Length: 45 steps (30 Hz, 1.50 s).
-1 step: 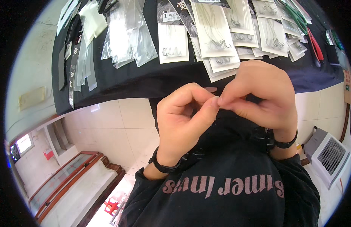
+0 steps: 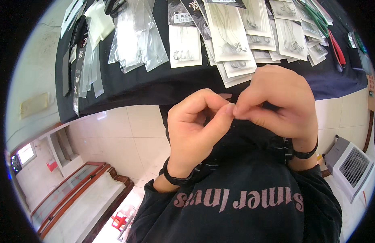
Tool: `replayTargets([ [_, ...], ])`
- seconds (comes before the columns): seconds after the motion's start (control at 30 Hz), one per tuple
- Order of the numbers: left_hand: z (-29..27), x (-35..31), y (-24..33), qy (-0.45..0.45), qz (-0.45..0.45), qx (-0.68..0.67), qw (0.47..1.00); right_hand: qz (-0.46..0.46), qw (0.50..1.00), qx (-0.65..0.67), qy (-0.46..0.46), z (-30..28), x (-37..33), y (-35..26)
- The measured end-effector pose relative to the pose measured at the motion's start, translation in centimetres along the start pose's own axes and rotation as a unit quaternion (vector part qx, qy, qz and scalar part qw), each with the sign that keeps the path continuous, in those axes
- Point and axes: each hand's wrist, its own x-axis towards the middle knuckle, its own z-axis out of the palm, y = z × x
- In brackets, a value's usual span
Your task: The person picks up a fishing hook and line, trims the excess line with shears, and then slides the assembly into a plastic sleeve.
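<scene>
My left hand and my right hand meet fingertip to fingertip in front of my dark shirt, just off the table's near edge. Thumb and forefinger of each are pinched together. Whatever lies between them is too small or hidden to make out. Beyond my right hand lies a heap of white cards with fish hooks tied on lines, in clear sleeves. A single hook card sits left of that heap.
Clear plastic bags and narrow sleeves lie on the black-covered table. Green-handled scissors and a red-handled tool are at the far right. A grey-white vented appliance stands on the floor at right.
</scene>
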Motion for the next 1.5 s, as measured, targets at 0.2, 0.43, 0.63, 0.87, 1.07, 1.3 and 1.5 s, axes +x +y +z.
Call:
replayTargets([
  [0.2, 0.1, -0.1, 0.2, -0.004, -0.006, -0.008, 1.000, 0.097, 0.990, 0.085, 0.056, 0.3, -0.4, -0.8],
  [0.43, 0.1, -0.1, 0.4, -0.025, -0.012, -0.025, 0.999, 0.108, 0.993, 0.031, 0.033, 0.1, -0.4, -0.5],
  [0.63, 0.0, -0.2, 0.8, -0.018, -0.064, -0.044, 0.997, 0.115, 0.991, 0.044, 0.060, 0.0, -0.5, -0.3],
  [0.87, 0.0, 0.2, 0.4, 0.008, 0.013, 0.092, 0.996, 0.120, 0.990, 0.041, 0.059, -0.2, -0.6, -0.2],
  [1.07, 0.0, 0.4, 0.3, 0.022, 0.061, 0.168, 0.984, 0.132, 0.989, 0.050, 0.053, -0.2, -0.7, -0.3],
  [1.3, 0.0, 0.5, 0.4, 0.027, 0.072, 0.162, 0.984, 0.128, 0.989, 0.052, 0.055, -0.2, -0.7, -0.1],
  [1.5, 0.1, 0.7, 0.6, 0.035, 0.097, 0.197, 0.975, 0.130, 0.988, 0.057, 0.053, -0.1, -0.7, -0.2],
])
